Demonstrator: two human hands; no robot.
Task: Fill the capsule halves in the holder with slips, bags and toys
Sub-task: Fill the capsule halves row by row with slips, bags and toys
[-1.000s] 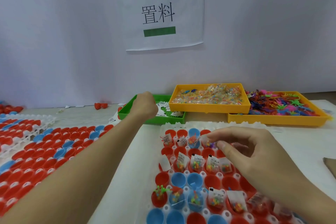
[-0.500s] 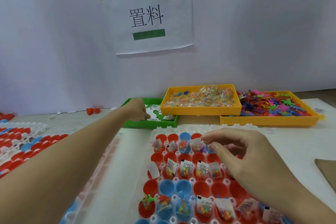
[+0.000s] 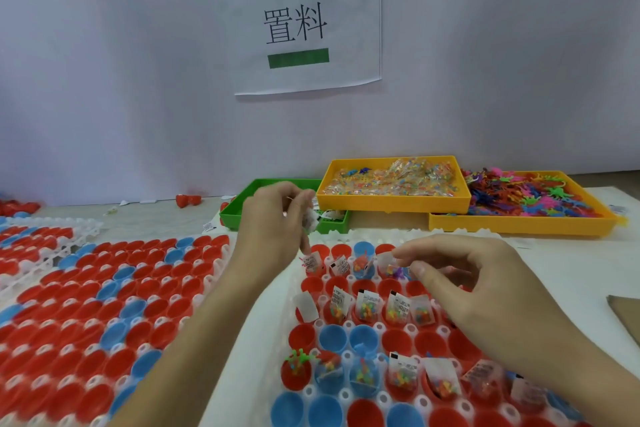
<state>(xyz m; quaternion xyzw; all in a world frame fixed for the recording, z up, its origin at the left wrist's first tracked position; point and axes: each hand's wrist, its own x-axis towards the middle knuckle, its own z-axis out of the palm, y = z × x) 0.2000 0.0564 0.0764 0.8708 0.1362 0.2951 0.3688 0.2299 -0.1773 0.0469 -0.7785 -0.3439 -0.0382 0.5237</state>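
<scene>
1. Holding rows of red and blue capsule halves (image 3: 332, 340), the white holder (image 3: 346, 395) nearest the camera is only part filled: several cups carry small bags of coloured beads with slips, one red cup has a green toy (image 3: 297, 359), and others between them are bare.
2. Hovering over the holder's far rows, the right hand (image 3: 485, 291) has its fingers loosely curled; whether it pinches the slip at its fingertips I cannot tell.
3. A second ago the left hand (image 3: 277, 225) reached into the green tray (image 3: 239, 215); it has now drawn back toward the holder, pinching white slips (image 3: 311, 218). By my judgement, slips go into cups next.
4. To the left lie more holders of unfilled halves (image 3: 104, 288).
5. Farthest, one yellow tray (image 3: 391, 203) holds bead bags, and another (image 3: 519, 227) holds bright toys.
</scene>
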